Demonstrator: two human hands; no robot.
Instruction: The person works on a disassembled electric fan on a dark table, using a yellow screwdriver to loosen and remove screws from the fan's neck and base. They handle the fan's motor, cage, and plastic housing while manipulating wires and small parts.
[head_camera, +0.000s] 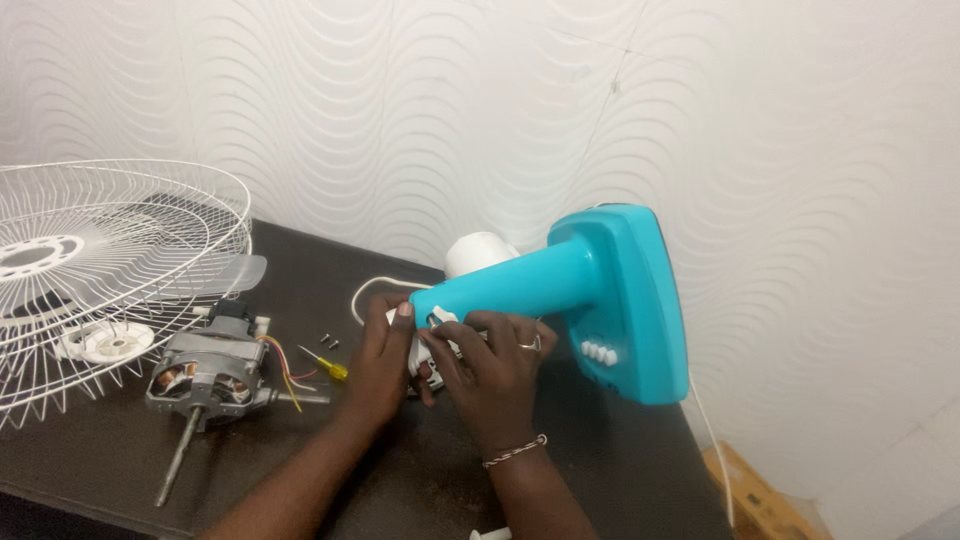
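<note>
A turquoise fan stand (590, 290) lies on its side on the dark table (600, 470), its base toward the wall at the right. My left hand (378, 365) grips the end of its neck, thumb pressed on the turquoise plastic. My right hand (500, 370) holds a small white plastic part (432, 352) at the neck's open end; a ring and a thin bracelet show on it. A white domed cover (478, 253) sits behind the neck.
A grey fan motor (208, 372) with a long shaft and coloured wires lies at the left. A small yellow-handled screwdriver (324, 362) and two screws (329, 341) lie beside it. White wire fan guards (110, 270) stand at far left. A white cord (368, 292) loops behind my hands.
</note>
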